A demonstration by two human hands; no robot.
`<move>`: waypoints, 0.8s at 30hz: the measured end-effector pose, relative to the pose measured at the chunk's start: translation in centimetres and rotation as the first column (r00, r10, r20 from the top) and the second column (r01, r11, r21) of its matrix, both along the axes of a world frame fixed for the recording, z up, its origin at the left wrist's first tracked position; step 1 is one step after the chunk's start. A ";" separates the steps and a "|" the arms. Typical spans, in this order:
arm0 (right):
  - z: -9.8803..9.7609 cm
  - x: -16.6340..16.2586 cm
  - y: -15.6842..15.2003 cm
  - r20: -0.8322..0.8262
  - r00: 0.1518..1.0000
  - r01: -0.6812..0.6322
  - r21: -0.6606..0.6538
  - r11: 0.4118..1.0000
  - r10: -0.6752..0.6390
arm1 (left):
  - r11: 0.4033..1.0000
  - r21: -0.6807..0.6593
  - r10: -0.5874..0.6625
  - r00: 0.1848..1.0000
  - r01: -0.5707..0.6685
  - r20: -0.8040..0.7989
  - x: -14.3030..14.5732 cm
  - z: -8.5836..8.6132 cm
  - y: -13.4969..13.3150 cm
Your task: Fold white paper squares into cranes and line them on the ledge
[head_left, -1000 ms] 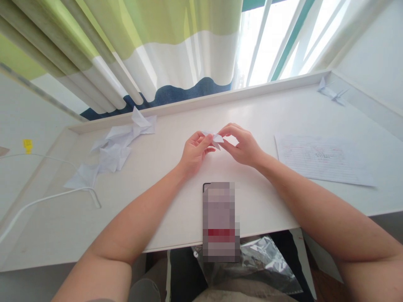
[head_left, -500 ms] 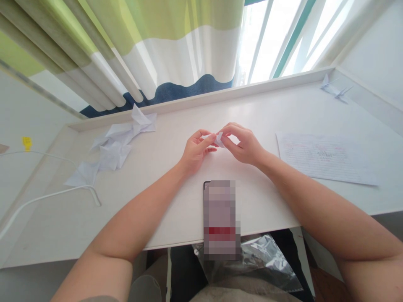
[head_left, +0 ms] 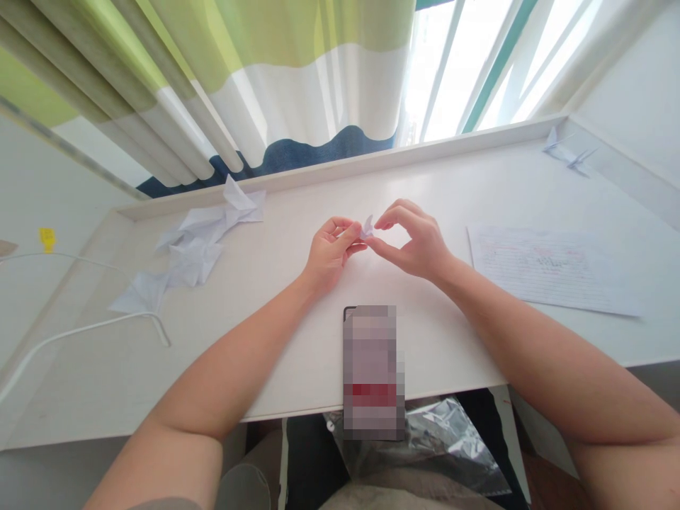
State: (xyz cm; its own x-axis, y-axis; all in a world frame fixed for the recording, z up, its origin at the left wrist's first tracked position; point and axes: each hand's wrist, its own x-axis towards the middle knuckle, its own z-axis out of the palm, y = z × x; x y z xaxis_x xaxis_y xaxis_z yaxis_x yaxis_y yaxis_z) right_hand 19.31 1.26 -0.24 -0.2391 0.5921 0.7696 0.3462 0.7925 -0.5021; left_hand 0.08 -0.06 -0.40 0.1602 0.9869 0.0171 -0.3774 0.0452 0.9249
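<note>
A small piece of folded white paper point(head_left: 367, 228) is pinched between the thumb and fingers of my left hand point(head_left: 330, 251), above the middle of the desk. One pointed flap of it sticks up. My right hand point(head_left: 413, 237) is just to the right of the paper, its thumb and index finger parted. The thumb tip is close under the paper's right edge; whether it touches I cannot tell. Much of the paper is hidden behind my left fingers.
A phone-like device point(head_left: 370, 368), its screen blurred, juts over the front edge of the white desk point(head_left: 297, 368). Several folded papers point(head_left: 194, 237) lie at left near a white curved bar point(head_left: 90, 329). Lined sheets point(head_left: 547, 269) lie right; small folded papers point(head_left: 566, 150) sit in the back corner.
My right thumb and index finger have spread apart and drawn slightly off the paper. The paper's flap now stands up in view. My left hand keeps its hold.
</note>
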 end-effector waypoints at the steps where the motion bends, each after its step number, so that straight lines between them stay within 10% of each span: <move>1: 0.0 0.0 0.1 0.012 1.000 0.002 0.001 1.000 -0.002 | 1.000 0.006 0.002 1.000 -0.002 0.004 0.0 0.0 0.0; 24: -0.6 0.2 0.4 0.111 0.994 0.026 -0.055 0.998 -0.020 | 0.999 -0.046 0.003 0.999 -0.005 -0.053 -0.1 -0.3 0.3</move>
State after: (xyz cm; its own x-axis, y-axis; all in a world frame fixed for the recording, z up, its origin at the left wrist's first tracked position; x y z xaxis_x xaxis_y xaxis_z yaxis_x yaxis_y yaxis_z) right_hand 19.47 1.64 -0.83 -0.3067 0.6401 0.7044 0.4198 0.7552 -0.5035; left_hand -0.06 0.25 -0.69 0.1557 0.9871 -0.0369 -0.3281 0.0869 0.9406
